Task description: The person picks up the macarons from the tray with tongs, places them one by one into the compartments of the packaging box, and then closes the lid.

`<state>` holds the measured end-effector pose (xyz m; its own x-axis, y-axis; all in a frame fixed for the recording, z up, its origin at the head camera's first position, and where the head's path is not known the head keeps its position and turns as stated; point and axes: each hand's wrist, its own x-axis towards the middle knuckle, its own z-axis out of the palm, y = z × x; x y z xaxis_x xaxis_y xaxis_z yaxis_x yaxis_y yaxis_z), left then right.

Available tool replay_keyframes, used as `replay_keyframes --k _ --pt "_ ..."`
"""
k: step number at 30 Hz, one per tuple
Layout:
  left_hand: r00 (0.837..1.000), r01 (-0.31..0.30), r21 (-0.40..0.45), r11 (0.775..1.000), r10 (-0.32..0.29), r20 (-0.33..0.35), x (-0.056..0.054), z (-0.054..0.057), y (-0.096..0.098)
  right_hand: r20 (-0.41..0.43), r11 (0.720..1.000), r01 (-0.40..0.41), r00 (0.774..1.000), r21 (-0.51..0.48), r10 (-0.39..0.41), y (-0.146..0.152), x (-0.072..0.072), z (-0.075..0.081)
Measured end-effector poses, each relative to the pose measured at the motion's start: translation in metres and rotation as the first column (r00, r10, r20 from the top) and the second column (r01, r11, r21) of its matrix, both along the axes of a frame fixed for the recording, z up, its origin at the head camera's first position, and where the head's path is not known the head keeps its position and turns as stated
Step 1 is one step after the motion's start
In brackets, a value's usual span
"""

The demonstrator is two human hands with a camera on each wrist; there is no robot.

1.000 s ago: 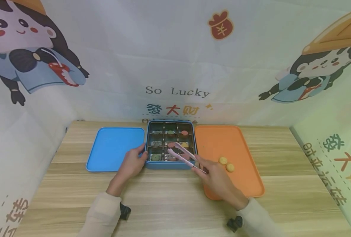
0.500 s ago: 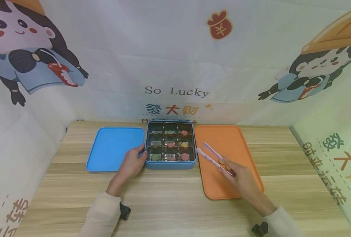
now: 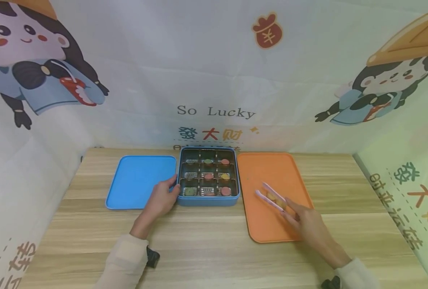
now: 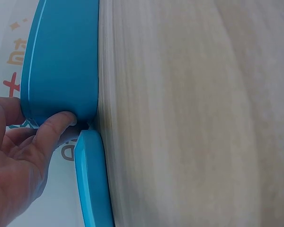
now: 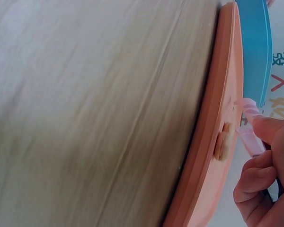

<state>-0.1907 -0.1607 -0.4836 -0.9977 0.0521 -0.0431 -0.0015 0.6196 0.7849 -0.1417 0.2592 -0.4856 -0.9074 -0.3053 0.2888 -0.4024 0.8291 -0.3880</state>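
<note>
My left hand (image 3: 162,197) rests at the left side of a blue tin box (image 3: 208,202), its fingers and thumb touching the wall near the front corner, as the left wrist view (image 4: 19,165) also shows. Inside the box, a clear divided insert holds green, pink and yellow round cookies in several compartments. My right hand (image 3: 309,224) grips pink tongs (image 3: 266,199) over the orange tray (image 3: 260,226). The tong arms stand apart, overlapping two tan cookies (image 3: 271,196) in the head view. In the right wrist view, these cookies (image 5: 223,145) lie on the tray below the tongs (image 5: 248,135).
A blue lid (image 3: 138,176) lies left of the box. The orange tray sits against the box's right side on the wood-grain table (image 3: 199,245). A printed cloth (image 3: 214,80) hangs behind the table.
My right hand has moved the tongs from over the box rightward to the cookies on the orange tray. The left hand and the box have stayed in place.
</note>
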Motion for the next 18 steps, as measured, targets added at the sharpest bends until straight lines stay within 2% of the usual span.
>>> replay_keyframes --k 5,12,18 --pt "1.0 0.0 -0.001 1.0 0.0 0.001 -0.001 0.0 0.0 0.024 0.999 0.023 0.999 0.028 -0.024 0.007 0.002 0.002" --pt "1.0 -0.003 -0.003 1.0 0.003 0.009 -0.001 0.0 0.0 -0.02 0.999 0.025 1.0 0.043 -0.024 0.013 0.001 0.003" --pt "1.0 -0.003 -0.003 1.0 0.003 0.01 0.0 0.0 0.0 -0.003 0.999 0.005 1.0 0.044 -0.005 0.014 0.002 0.002"
